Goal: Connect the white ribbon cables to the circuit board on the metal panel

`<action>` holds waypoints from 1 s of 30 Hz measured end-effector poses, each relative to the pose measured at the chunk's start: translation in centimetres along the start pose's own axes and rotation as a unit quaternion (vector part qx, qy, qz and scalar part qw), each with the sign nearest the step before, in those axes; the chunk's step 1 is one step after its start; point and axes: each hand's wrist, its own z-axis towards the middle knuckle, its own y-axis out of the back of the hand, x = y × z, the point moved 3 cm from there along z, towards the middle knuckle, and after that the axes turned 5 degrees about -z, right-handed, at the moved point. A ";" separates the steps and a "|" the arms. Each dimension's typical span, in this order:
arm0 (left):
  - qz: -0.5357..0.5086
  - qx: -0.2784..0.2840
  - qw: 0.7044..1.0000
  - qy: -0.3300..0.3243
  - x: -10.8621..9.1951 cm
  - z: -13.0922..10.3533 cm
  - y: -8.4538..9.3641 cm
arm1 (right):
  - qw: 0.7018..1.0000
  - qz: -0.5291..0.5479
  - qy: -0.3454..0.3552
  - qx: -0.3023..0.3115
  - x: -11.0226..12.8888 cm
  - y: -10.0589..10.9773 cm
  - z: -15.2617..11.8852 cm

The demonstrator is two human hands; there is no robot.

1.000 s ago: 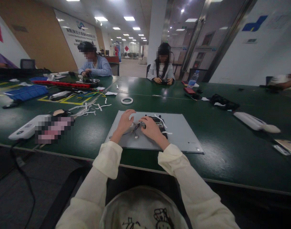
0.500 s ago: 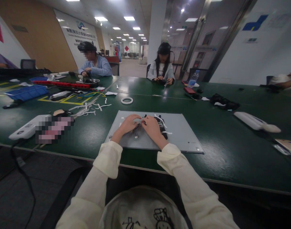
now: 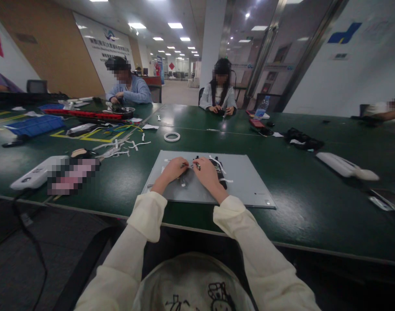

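A grey board [image 3: 245, 185] lies on the green table in front of me. Over its left part, my left hand [image 3: 174, 169] has its fingers pinched on something small and dark that I cannot make out. My right hand [image 3: 206, 172] is closed just beside it, its fingertips on a small piece too tiny to name. A black device [image 3: 221, 170] with white strips [image 3: 228, 180] across it lies partly behind my right hand. Below my left fingers, a small wire end with a white connector [image 3: 183, 183] rests over the board.
A white tape roll [image 3: 172, 137] lies behind the board. White strips [image 3: 119, 149], a white power bank-like box [image 3: 38, 172] and a blue tray [image 3: 35, 126] are on the left. A white object [image 3: 344, 166] lies right. Two people sit across the table; another person's arm shows far right.
My left fingertips have drawn slightly away from the right ones, and the pale piece between them shows less. My right hand has hardly moved.
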 end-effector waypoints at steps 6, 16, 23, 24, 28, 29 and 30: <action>0.015 -0.011 1.000 0.021 0.1 0.1 0.0 | 1.000 0.012 -0.001 -0.005 0.0 0.0 -0.1; 0.077 -0.032 0.996 0.019 -1.0 -0.1 1.0 | 0.999 0.028 -0.006 -0.016 0.1 0.5 -0.2; -0.098 -0.248 0.961 0.071 -0.6 -0.5 3.8 | 0.986 0.153 -0.028 -0.057 0.4 1.1 -0.1; -0.141 -0.257 0.952 0.081 -0.6 -0.4 3.8 | 0.978 0.194 -0.043 -0.055 0.4 1.0 0.0; -0.279 -0.229 0.928 0.089 -1.0 0.0 3.2 | 0.883 0.443 -0.155 0.017 0.4 0.1 0.2; -0.295 -0.219 0.926 0.088 -1.2 0.1 3.0 | 0.838 0.512 -0.184 0.043 0.6 -0.2 0.1; -0.304 -0.208 0.926 0.086 -1.5 0.2 2.7 | 0.792 0.573 -0.204 0.064 0.7 -0.3 0.1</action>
